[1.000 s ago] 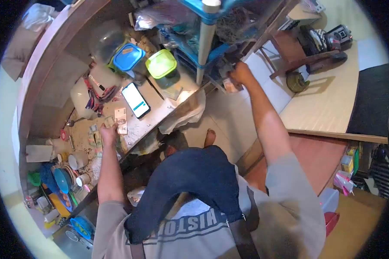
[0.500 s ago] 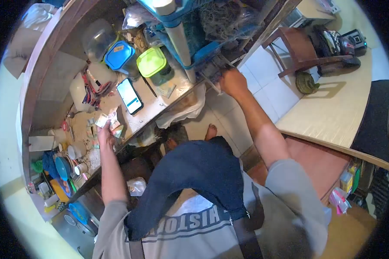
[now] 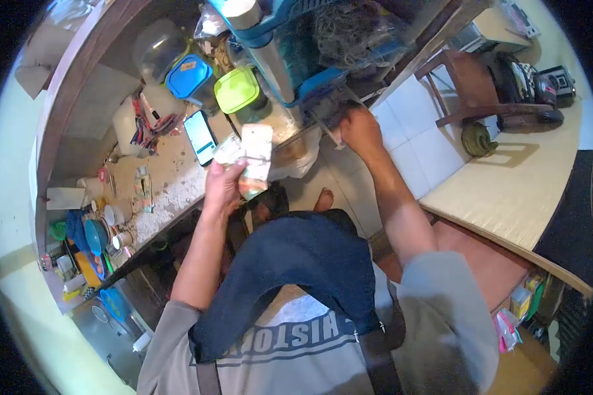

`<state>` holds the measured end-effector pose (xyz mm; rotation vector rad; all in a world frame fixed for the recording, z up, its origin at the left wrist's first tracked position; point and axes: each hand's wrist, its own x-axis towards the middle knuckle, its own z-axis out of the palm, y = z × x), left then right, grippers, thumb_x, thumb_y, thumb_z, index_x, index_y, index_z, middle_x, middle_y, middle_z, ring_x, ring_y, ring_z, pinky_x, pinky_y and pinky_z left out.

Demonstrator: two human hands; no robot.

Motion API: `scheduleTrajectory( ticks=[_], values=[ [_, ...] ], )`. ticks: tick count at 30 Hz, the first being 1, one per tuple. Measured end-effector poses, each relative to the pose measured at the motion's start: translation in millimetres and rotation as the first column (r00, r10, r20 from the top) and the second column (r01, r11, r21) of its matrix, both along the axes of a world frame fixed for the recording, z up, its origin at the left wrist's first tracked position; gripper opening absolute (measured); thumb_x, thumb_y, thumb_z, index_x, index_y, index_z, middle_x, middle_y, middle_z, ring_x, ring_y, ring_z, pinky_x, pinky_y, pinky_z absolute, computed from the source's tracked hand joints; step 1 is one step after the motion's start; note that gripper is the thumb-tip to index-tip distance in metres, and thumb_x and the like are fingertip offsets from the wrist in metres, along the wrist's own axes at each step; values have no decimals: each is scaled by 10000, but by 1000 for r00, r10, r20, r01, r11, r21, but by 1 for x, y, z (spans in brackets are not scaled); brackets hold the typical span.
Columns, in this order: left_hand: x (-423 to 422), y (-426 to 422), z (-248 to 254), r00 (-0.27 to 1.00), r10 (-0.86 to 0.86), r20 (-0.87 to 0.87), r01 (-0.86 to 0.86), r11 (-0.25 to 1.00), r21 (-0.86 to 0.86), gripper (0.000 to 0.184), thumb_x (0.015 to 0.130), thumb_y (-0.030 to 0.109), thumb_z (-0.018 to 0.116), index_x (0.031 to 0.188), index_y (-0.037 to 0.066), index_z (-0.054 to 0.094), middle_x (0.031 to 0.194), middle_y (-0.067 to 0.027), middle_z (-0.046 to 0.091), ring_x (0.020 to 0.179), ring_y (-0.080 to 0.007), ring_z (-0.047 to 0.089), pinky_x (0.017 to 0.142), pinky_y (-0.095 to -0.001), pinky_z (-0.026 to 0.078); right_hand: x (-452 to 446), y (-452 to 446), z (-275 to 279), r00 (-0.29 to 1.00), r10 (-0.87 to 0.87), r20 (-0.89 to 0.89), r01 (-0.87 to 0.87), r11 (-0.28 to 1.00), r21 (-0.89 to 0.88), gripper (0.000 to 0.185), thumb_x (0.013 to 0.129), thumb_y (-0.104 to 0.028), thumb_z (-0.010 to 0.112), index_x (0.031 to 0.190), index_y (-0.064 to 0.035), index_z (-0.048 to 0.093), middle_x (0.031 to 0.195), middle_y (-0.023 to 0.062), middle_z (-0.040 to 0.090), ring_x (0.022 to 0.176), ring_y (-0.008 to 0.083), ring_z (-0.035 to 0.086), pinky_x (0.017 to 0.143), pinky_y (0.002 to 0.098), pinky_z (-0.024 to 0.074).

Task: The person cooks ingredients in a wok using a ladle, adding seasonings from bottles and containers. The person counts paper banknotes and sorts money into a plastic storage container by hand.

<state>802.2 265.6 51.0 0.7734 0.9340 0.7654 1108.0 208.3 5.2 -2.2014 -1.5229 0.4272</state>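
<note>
My left hand point(image 3: 223, 187) is closed around several banknotes point(image 3: 257, 153), pale with orange and green parts, held in front of the workbench edge. A phone point(image 3: 199, 137) with its screen lit lies on the bench just beyond them. My right hand point(image 3: 362, 133) is closed on the front edge of a clear plastic drawer point(image 3: 324, 113), which is pulled out of a blue-framed drawer unit point(image 3: 270, 59). The fingertips there are partly hidden and the drawer's contents are hard to make out. More folded notes point(image 3: 144, 189) lie on the bench at the left.
Tubs with a blue lid point(image 3: 190, 76) and a lime-green lid point(image 3: 236, 89) stand behind the phone. Cups and bowls point(image 3: 96, 237) crowd the bench's left end. A wooden chair point(image 3: 464, 82) and a light tabletop point(image 3: 507, 184) are at the right.
My left hand has moved right with the banknotes, from over the bench's left part to near the phone, leaving some notes on the bench. My right hand stays at the drawer.
</note>
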Motion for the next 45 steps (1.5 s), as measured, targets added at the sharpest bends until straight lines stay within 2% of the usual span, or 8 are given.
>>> scheduleTrajectory(
  ticks=[2, 4, 7, 20, 24, 35, 40, 45],
  values=[
    [14, -2, -9, 998, -36, -45, 38, 998, 51, 421, 825, -16, 550, 1220, 7, 405, 1111, -136, 580, 960, -248, 610, 822, -383, 525, -19, -17, 16, 999, -39, 15, 35, 985, 170, 268, 785, -154, 580, 1007, -11, 622, 948, 187, 633, 795, 336, 623, 725, 397, 501],
    [33, -6, -1, 999, -24, -41, 25, 1000, 4, 421, 810, -30, 572, 1203, 8, 426, 1089, -126, 594, 939, -230, 617, 814, -361, 527, -53, -30, 26, 633, 29, -773, 215, 953, 212, 303, 834, -180, 617, 1061, 19, 585, 853, 138, 645, 722, 189, 625, 638, 324, 505],
    [48, -9, -8, 998, -59, -21, 59, 998, 21, 423, 798, -50, 576, 1193, 9, 439, 1070, -117, 606, 938, -212, 619, 804, -343, 526, -89, -36, 24, 463, 68, -884, 161, 974, 159, 407, 830, -119, 636, 1182, 32, 496, 840, 91, 631, 724, 108, 591, 617, 277, 485],
    [-53, 52, -47, 961, 42, -272, -52, 998, -28, 324, 893, 41, 469, 1211, 2, 422, 1094, -131, 574, 937, -234, 609, 813, -363, 521, -6, -11, -11, 215, -108, -971, 343, 939, -28, 207, 831, -60, 588, 1038, -47, 582, 813, 26, 592, 687, 101, 548, 592, 259, 472],
    [-129, 115, -74, 918, 197, -344, -235, 969, -72, 256, 948, 169, 375, 1118, 11, 483, 1018, -147, 593, 886, -259, 616, 796, -396, 524, -15, 38, -46, 364, 17, -931, 410, 895, 176, 91, 833, -122, 591, 906, -67, 588, 750, -4, 566, 652, 102, 528, 571, 283, 452],
    [-167, 167, -118, 570, 359, -739, -339, 922, 187, 131, 814, 31, 575, 941, 8, 551, 786, -87, 612, 624, -171, 602, 492, -319, 466, -39, 52, -9, -323, 56, -945, 518, 846, -126, 147, 870, -265, 569, 822, -130, 533, 674, 2, 483, 580, 132, 429, 555, 314, 386],
    [-147, 158, -100, 507, 444, -739, -265, 896, 356, 67, 780, 36, 608, 825, 11, 566, 615, -37, 567, 505, -144, 544, 431, -294, 419, -30, -6, -14, -243, -52, -969, 479, 862, -166, 208, 885, -297, 565, 878, -92, 531, 710, 9, 513, 593, 116, 457, 568, 296, 414],
    [-205, 181, -120, 734, 333, -592, -393, 919, 30, 111, 796, 88, 617, 872, 9, 597, 680, -50, 585, 519, -148, 552, 437, -307, 457, -11, -71, 14, 4, -331, -944, 464, 836, -291, 307, 869, -328, 598, 949, -35, 551, 763, 28, 554, 618, 104, 502, 573, 248, 436]
  ],
)
